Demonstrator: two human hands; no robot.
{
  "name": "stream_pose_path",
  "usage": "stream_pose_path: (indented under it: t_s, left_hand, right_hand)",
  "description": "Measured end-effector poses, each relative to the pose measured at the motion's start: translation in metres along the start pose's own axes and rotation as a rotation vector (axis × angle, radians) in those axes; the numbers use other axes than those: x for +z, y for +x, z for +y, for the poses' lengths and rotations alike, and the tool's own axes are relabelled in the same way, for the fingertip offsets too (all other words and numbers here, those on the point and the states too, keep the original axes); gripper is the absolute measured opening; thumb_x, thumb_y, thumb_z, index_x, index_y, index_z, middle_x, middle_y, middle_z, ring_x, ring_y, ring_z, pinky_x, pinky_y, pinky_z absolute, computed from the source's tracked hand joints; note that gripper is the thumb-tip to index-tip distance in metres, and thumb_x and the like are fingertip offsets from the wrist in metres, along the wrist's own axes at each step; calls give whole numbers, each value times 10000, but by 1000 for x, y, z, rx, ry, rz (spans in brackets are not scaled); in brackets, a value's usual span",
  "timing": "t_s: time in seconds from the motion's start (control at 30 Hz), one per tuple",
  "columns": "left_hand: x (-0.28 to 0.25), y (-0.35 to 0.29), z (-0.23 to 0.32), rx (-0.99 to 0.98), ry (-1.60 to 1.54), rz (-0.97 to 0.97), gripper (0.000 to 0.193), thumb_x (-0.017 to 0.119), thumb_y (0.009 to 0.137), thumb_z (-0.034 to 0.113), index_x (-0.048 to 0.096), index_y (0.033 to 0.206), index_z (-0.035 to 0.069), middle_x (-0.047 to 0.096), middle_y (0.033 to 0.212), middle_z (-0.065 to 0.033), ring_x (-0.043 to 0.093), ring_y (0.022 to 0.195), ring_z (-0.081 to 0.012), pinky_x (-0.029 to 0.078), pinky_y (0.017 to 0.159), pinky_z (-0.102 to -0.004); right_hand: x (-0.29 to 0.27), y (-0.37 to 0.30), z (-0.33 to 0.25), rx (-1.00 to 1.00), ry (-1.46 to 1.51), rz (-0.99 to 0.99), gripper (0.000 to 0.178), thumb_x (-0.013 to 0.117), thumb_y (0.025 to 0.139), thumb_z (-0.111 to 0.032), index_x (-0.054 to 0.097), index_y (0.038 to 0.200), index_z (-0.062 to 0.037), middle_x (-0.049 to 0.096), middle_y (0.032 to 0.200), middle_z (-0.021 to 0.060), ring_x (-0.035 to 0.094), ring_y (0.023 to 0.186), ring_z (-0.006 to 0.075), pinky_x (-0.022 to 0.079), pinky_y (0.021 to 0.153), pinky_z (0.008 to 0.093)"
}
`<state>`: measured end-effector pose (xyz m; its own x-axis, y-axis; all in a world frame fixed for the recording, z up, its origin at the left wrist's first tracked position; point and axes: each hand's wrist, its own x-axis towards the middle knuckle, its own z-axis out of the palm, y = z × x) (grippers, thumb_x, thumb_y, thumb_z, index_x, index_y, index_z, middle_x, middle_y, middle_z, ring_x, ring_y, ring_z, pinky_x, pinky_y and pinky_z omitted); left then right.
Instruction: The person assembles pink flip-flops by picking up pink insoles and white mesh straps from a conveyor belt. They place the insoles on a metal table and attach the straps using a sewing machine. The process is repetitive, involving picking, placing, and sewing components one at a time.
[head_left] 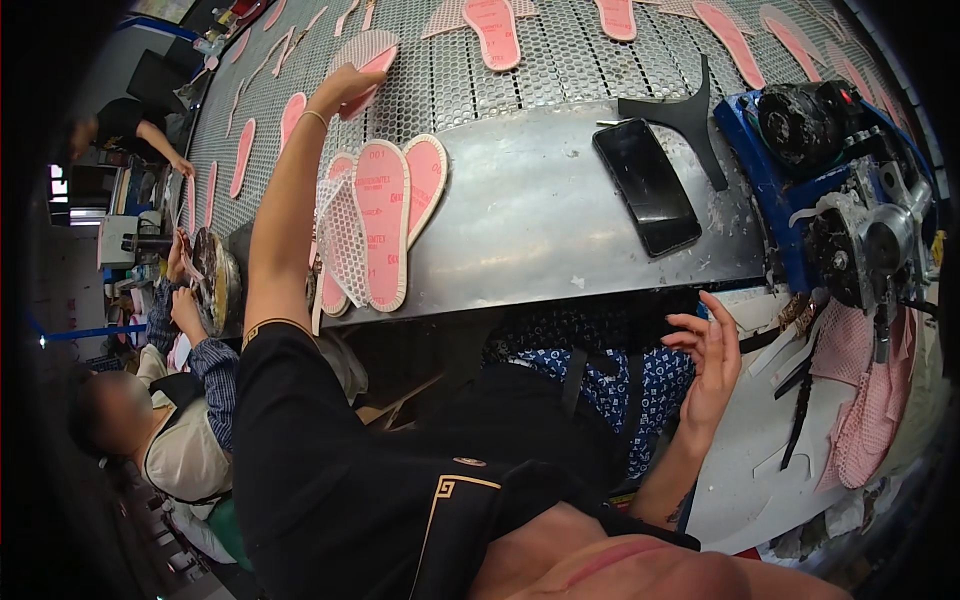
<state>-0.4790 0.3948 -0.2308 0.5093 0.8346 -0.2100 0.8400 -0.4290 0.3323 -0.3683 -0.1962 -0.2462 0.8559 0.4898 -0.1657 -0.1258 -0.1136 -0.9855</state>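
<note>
My left arm reaches out over the metal mesh conveyor [420, 85]. My left hand [343, 92] is closed on a pink shoe insole [377, 62] with pale mesh at its edge. Nearer to me, several pink insoles with white stitched rims [383, 225] lie overlapped on the steel tabletop [490, 230]. A piece of white net fabric [341, 245] partly covers them. My right hand [712, 350] hangs in front of the table edge at the right, fingers apart and holding nothing.
A black phone [648, 187] and a dark flat Y-shaped piece [690, 120] lie on the steel top. A blue-framed machine [830, 190] stands at the right, pink mesh scraps [865, 420] below it. More insoles [493, 32] lie on the conveyor. Two other people work at the left.
</note>
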Motion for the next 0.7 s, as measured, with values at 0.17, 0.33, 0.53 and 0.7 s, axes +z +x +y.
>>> stream_pose_path:
  t_s: [0.17, 0.33, 0.53, 0.7]
  left_hand:
    - [-6, -44, 24, 47, -34, -81, 858, 649, 730, 403, 377, 1364, -108, 621, 865, -167, 589, 647, -153, 446, 500, -281]
    - [-20, -73, 37, 149, -170, 196, 845, 624, 733, 363, 355, 1370, -123, 650, 803, -148, 606, 615, -137, 459, 531, -280]
    - [9, 1, -15, 81, 18, 348, 880, 645, 739, 533, 427, 1256, -145, 600, 1053, -368, 648, 971, -394, 504, 836, -427]
    - [80, 69, -38, 5, 173, 408, 891, 533, 794, 672, 506, 1215, -112, 580, 1123, -356, 568, 1050, -502, 445, 937, -482]
  right_hand:
    - [-7, -4, -1, 25, -7, 19, 388, 438, 994, -249, 518, 1266, 15, 676, 946, 161, 650, 751, 148, 501, 711, 256]
    - [-11, -5, 1, 34, -10, -13, 355, 473, 980, -190, 520, 1267, 14, 677, 960, 154, 649, 763, 140, 502, 725, 254]
    - [-11, -10, -4, 34, -7, -80, 344, 503, 962, -162, 528, 1252, 21, 678, 972, 139, 641, 787, 134, 488, 754, 251]
    - [-29, -25, -16, 34, -20, -16, 332, 525, 942, -142, 546, 1226, 28, 675, 984, 121, 627, 806, 134, 467, 785, 249]
